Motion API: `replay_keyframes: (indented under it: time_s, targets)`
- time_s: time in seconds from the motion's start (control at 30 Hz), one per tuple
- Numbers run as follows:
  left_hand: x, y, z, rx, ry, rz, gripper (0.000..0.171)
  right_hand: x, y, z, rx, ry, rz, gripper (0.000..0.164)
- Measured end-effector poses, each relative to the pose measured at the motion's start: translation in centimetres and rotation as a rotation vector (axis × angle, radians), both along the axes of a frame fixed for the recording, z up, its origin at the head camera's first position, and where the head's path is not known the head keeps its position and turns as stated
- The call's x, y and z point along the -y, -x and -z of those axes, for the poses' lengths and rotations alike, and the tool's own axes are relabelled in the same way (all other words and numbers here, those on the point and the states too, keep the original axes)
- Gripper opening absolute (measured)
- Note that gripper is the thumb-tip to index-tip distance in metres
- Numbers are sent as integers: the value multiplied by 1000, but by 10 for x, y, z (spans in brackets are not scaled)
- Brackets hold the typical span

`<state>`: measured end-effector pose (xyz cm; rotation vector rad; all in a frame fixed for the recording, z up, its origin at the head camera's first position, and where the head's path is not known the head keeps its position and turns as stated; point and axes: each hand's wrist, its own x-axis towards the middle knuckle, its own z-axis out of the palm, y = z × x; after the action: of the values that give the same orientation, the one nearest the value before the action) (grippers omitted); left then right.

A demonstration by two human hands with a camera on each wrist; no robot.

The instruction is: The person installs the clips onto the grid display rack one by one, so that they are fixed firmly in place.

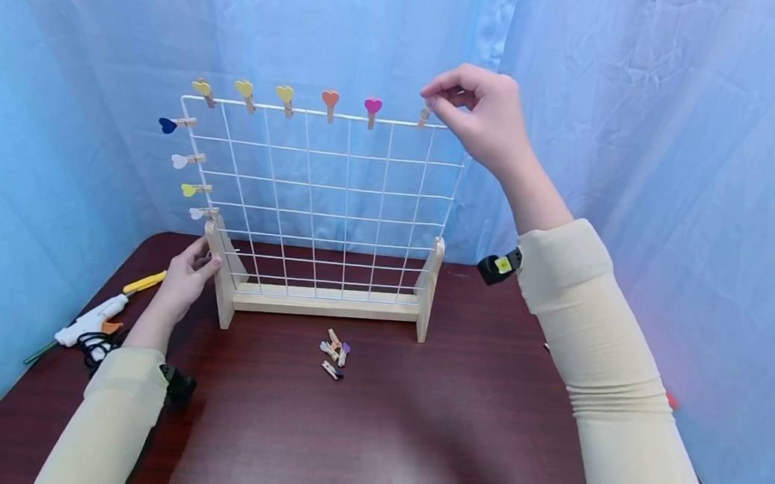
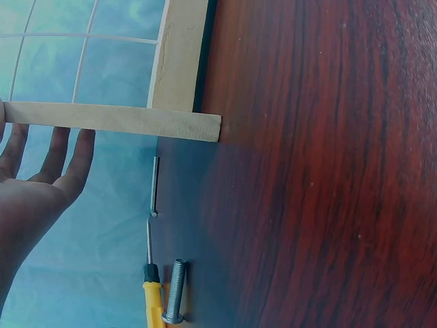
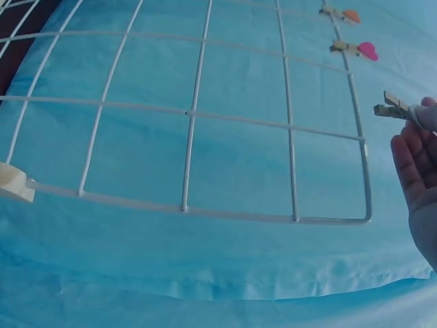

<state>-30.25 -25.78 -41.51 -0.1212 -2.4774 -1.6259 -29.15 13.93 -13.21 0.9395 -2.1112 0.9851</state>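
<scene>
My right hand pinches a small wooden clothespin between thumb and fingertips, at the right part of the white wire grid. In the right wrist view the clothespin points at the top wire, slightly apart from it. Lower down, my left hand holds the left upright of the wooden stand; the left wrist view shows its fingers against the upright. Heart clothespins line the top wire, among them a pink one and an orange one. Several more, including a dark blue one, run down the left side.
A loose group of clothespins lies on the dark red table before the stand. At left are a white glue gun with a black cord and a yellow-handled screwdriver beside a bolt. Blue curtains hang behind.
</scene>
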Motion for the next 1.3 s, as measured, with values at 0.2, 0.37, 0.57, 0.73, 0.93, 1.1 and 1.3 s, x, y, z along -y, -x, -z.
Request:
replay_keyframes:
  time_s: [0.2,0.37,0.57,0.73,0.93,1.1,1.3]
  targets:
    - [-1,-3,2,15,17,-8,62,3,10,1,44,-56,6,15]
    - [-2,-3,2,10,14,-11,62,2,13,4,58,-109,-18,14]
    - [-2,-2,2,5,10,-9,62,2,15,5,52,-133,-57,14]
    - [-2,-2,3,13,1,-8,62,0,9,2,57,-172,-26,20]
    - [-2,-2,3,13,5,-14,62,2,-10,6,-12,-138,-81,22]
    - [-1,-2,-1,1,5,-10,61,12,-15,32,-66,-164,-190,20]
    - [-1,-2,-3,8,-1,-8,62,25,2,103,-31,-246,-299,21]
